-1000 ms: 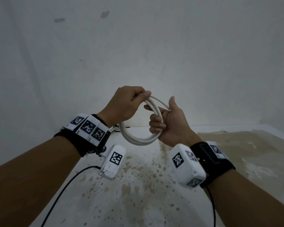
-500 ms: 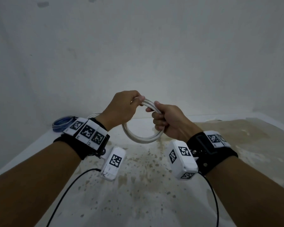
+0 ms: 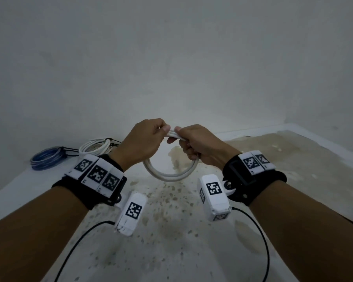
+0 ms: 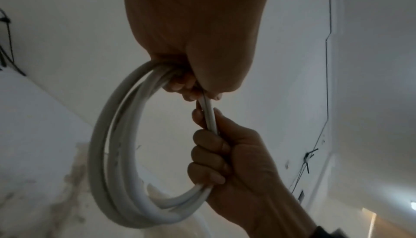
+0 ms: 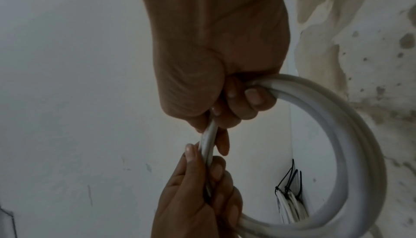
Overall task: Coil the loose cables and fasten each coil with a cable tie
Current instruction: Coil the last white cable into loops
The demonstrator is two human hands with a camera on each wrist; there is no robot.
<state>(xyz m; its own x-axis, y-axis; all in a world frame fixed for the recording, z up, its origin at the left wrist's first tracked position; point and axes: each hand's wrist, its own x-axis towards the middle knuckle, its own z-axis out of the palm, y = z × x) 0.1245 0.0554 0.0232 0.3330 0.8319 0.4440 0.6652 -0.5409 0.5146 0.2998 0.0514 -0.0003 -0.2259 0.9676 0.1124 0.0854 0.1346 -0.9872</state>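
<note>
A white cable coil (image 3: pixel 170 176) of several loops hangs in the air between both hands. My left hand (image 3: pixel 163 129) grips the top of the coil, fingers curled round the strands. My right hand (image 3: pixel 178 137) is wrapped round the coil right beside it, thumb and forefinger pinching the strands at the top. The left wrist view shows the coil (image 4: pixel 108 152) curving from my left hand (image 4: pixel 191 88) down into the fist of my right hand (image 4: pixel 216 152). In the right wrist view my right hand (image 5: pixel 225 110) and left hand (image 5: pixel 202 161) nearly touch on the same strands. No cable tie is visible on this coil.
A blue coil (image 3: pixel 47 157) and a white coil (image 3: pixel 96 147), both bound with black ties (image 5: pixel 290 185), lie at the back left of the stained white table (image 3: pixel 171 231). A white wall stands close behind. Black camera leads trail under both wrists.
My right hand has turned over and closed its fingers round the coil. Both hands have drawn together at its top. The view dropped, bringing the two tied coils into sight.
</note>
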